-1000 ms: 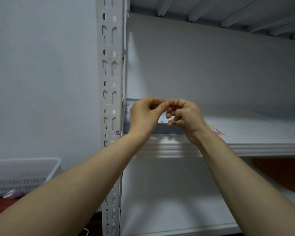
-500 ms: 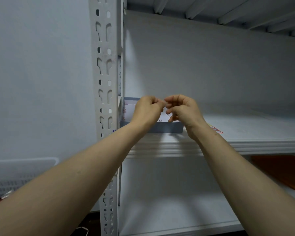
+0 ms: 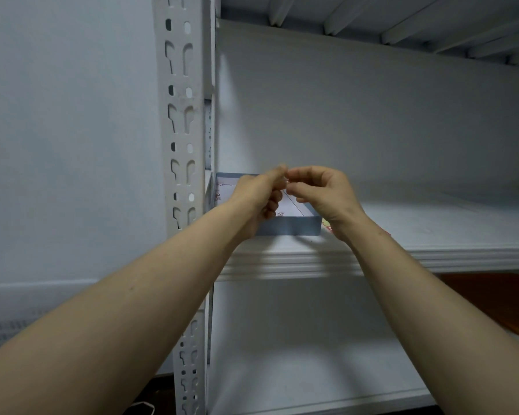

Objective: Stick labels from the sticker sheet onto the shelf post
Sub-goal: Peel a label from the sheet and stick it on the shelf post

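Observation:
The white slotted shelf post (image 3: 182, 115) stands upright left of centre. On the shelf board (image 3: 432, 235) right beside it sits a shallow blue-grey box (image 3: 288, 227) with a white sticker sheet (image 3: 291, 205) lying inside, marked with small red prints. My left hand (image 3: 261, 193) and my right hand (image 3: 324, 193) meet above the box. Their thumbs and forefingers pinch together on a small pale label (image 3: 286, 183), which is blurred and mostly hidden by the fingertips. Both hands are to the right of the post, apart from it.
A red and yellow paper scrap (image 3: 327, 228) lies on the shelf under my right wrist. An orange object (image 3: 492, 301) rests on the lower shelf at right. A white perforated basket (image 3: 9, 324) sits low at far left. Another shelf board runs overhead.
Both hands have stayed pinched together above the box, rising slightly. The view has shifted a little to the right and up, so the basket sits lower in the frame.

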`<state>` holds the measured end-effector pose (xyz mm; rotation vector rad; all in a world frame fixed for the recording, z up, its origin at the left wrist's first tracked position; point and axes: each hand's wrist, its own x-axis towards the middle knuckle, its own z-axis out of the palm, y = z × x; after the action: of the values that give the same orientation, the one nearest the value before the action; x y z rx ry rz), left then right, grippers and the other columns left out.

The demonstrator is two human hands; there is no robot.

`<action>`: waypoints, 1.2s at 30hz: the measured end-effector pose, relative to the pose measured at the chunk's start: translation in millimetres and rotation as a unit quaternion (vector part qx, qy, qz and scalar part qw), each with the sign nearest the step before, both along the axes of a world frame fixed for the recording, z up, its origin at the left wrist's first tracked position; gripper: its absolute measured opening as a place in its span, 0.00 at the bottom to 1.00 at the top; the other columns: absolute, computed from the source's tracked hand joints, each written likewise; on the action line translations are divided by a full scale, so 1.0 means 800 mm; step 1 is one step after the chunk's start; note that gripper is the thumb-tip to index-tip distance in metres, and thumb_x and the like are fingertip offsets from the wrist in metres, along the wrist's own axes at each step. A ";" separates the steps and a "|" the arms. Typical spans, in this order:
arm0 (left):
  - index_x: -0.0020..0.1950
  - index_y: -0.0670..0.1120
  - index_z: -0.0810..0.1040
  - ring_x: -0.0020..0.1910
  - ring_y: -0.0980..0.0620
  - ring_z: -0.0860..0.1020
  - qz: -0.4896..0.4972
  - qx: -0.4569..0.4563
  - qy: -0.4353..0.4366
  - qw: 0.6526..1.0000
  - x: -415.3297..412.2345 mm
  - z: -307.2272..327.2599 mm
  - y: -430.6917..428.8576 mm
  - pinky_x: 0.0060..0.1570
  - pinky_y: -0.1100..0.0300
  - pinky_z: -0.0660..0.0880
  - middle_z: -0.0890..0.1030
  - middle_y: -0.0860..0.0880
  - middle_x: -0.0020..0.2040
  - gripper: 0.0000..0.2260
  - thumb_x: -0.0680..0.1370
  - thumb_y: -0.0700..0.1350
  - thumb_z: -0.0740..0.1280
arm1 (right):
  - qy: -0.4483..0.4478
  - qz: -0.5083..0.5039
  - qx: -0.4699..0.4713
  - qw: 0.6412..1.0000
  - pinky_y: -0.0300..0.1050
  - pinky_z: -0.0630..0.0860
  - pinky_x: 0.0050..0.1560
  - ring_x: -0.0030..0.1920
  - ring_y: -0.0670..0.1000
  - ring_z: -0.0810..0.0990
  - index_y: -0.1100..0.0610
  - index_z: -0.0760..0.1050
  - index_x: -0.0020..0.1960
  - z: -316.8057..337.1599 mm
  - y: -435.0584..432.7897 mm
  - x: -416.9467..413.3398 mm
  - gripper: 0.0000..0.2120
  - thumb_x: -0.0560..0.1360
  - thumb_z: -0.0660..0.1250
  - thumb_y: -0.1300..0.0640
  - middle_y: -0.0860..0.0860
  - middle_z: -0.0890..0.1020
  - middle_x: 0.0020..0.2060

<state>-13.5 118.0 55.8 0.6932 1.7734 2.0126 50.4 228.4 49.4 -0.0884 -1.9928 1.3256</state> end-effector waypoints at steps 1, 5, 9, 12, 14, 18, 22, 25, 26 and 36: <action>0.36 0.45 0.72 0.25 0.54 0.63 -0.003 0.000 -0.007 1.000 0.000 0.001 0.000 0.27 0.63 0.61 0.68 0.49 0.29 0.15 0.79 0.53 0.62 | 0.003 0.000 0.002 1.000 0.36 0.76 0.44 0.40 0.44 0.81 0.54 0.80 0.44 0.000 0.000 -0.001 0.07 0.69 0.73 0.63 0.49 0.83 0.39; 0.39 0.44 0.73 0.26 0.53 0.63 -0.011 -0.007 -0.026 1.000 0.001 0.003 -0.003 0.28 0.62 0.62 0.68 0.49 0.29 0.17 0.80 0.54 0.56 | 0.007 -0.021 0.032 0.999 0.37 0.76 0.44 0.37 0.43 0.80 0.51 0.80 0.39 0.001 -0.002 -0.004 0.06 0.68 0.75 0.60 0.48 0.83 0.35; 0.38 0.44 0.74 0.27 0.53 0.63 0.004 -0.019 -0.010 1.000 0.002 0.003 -0.005 0.29 0.62 0.62 0.69 0.49 0.29 0.18 0.80 0.55 0.56 | 0.005 -0.039 0.055 0.998 0.38 0.75 0.37 0.32 0.44 0.79 0.53 0.80 0.36 0.006 -0.004 -0.006 0.08 0.71 0.71 0.63 0.49 0.81 0.30; 0.38 0.43 0.77 0.27 0.52 0.62 0.007 -0.016 0.007 1.000 0.004 0.004 -0.004 0.30 0.61 0.61 0.69 0.49 0.27 0.19 0.80 0.53 0.56 | -0.003 -0.051 0.015 0.999 0.37 0.74 0.32 0.28 0.45 0.78 0.56 0.78 0.35 0.008 0.000 -0.010 0.09 0.74 0.68 0.63 0.50 0.81 0.28; 0.39 0.42 0.78 0.26 0.52 0.62 0.012 -0.013 0.020 1.000 0.005 0.006 -0.003 0.29 0.61 0.61 0.70 0.51 0.24 0.20 0.81 0.52 0.55 | -0.019 -0.055 0.007 0.998 0.39 0.73 0.31 0.27 0.47 0.76 0.58 0.76 0.35 0.010 0.003 -0.012 0.10 0.75 0.67 0.63 0.53 0.79 0.29; 0.41 0.41 0.78 0.27 0.52 0.62 0.033 -0.013 0.031 0.999 0.003 0.006 -0.003 0.29 0.60 0.61 0.69 0.50 0.27 0.19 0.81 0.50 0.54 | -0.059 -0.072 0.035 0.995 0.42 0.70 0.29 0.26 0.49 0.71 0.57 0.73 0.33 0.014 0.007 -0.017 0.14 0.78 0.62 0.59 0.52 0.75 0.28; 0.46 0.39 0.79 0.27 0.52 0.62 0.051 -0.020 0.037 0.998 0.001 0.004 -0.001 0.30 0.60 0.62 0.70 0.49 0.29 0.19 0.81 0.49 0.53 | -0.107 -0.126 0.142 0.976 0.43 0.66 0.35 0.28 0.48 0.67 0.53 0.69 0.29 0.019 0.008 -0.023 0.19 0.79 0.60 0.53 0.46 0.72 0.26; 0.49 0.39 0.79 0.28 0.52 0.63 0.058 -0.026 0.045 0.997 0.002 0.003 0.000 0.31 0.60 0.62 0.71 0.49 0.29 0.19 0.81 0.49 0.53 | -0.115 -0.153 0.159 0.969 0.45 0.60 0.34 0.29 0.51 0.62 0.56 0.63 0.28 0.019 0.011 -0.024 0.21 0.78 0.60 0.50 0.50 0.66 0.25; 0.50 0.38 0.80 0.28 0.52 0.63 0.060 -0.029 0.048 0.997 0.001 0.003 0.000 0.31 0.60 0.63 0.71 0.49 0.30 0.20 0.81 0.49 0.53 | -0.110 -0.156 0.154 0.969 0.45 0.59 0.35 0.30 0.52 0.61 0.56 0.63 0.29 0.018 0.013 -0.025 0.20 0.77 0.61 0.49 0.52 0.65 0.27; 0.55 0.37 0.78 0.30 0.52 0.66 0.076 -0.037 0.054 0.995 -0.002 0.005 -0.002 0.32 0.60 0.63 0.73 0.52 0.31 0.19 0.81 0.48 0.53 | -0.141 -0.076 0.079 0.984 0.25 0.67 0.25 0.31 0.45 0.74 0.67 0.80 0.44 0.020 0.020 -0.020 0.08 0.75 0.68 0.61 0.54 0.79 0.33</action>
<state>-15.3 116.2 60.0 0.6744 2.0086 2.0293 34.3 244.3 65.2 -0.3642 -2.2704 1.1010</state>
